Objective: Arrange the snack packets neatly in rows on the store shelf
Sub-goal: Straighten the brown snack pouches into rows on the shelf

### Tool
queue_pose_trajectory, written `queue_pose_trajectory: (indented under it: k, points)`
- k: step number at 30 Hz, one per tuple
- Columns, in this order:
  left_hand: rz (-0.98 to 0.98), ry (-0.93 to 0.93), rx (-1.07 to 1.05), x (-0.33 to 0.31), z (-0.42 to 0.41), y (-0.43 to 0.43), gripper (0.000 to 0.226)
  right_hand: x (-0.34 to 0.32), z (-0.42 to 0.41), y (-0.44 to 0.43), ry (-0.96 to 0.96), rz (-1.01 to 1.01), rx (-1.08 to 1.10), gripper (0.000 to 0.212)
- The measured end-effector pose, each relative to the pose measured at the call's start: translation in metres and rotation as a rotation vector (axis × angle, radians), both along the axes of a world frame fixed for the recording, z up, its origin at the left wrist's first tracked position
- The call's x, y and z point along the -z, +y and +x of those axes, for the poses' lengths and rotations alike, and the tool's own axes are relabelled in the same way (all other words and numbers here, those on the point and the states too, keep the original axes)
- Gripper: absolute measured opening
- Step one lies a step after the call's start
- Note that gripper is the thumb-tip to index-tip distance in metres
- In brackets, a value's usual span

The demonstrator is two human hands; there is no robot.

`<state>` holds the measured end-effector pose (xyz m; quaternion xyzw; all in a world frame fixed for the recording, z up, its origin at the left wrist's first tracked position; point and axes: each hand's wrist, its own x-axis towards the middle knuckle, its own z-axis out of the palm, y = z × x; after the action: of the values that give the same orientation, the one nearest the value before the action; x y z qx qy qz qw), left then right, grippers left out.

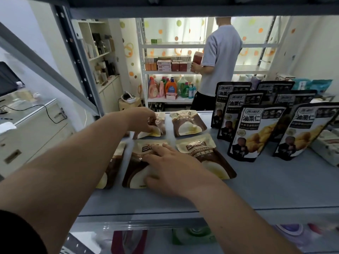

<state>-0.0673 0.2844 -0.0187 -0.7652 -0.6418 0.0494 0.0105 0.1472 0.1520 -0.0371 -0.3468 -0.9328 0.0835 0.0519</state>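
- Our left hand point(145, 120) pinches the rear brown packet point(156, 128), tilted, at frame centre.
- Our right hand point(170, 165) lies open, flat on the front packet point(139, 162), its long axis running away from us along the shelf point(275, 180).

A person in a grey shirt point(220, 57) stands at one o'clock before a white rack point(165, 71) stacked with red boxes point(178, 66); detergent bottles point(170, 87) fill its lower tier, and a white cabinet point(31, 129) sits at nine o'clock
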Motion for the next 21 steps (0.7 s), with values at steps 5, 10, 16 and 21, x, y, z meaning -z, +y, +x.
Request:
queue_pose_trajectory:
  k: [5,10,16,21]
  points:
    - [0.006,-0.01,0.003,0.0,0.001,-0.003,0.055,0.001,0.004,-0.002,-0.004,0.001,0.002,0.057]
    - [-0.001,-0.033,0.002,-0.001,0.002,-0.007,0.056,-0.001,0.006,-0.002,-0.009,0.01,-0.01,0.057]
    - [0.017,-0.043,0.011,-0.002,0.006,-0.013,0.057,0.0,0.005,0.002,0.006,0.009,-0.029,0.056]
    - [0.033,-0.082,-0.03,-0.011,0.007,-0.03,0.059,0.0,0.004,0.003,-0.015,0.018,-0.025,0.057]
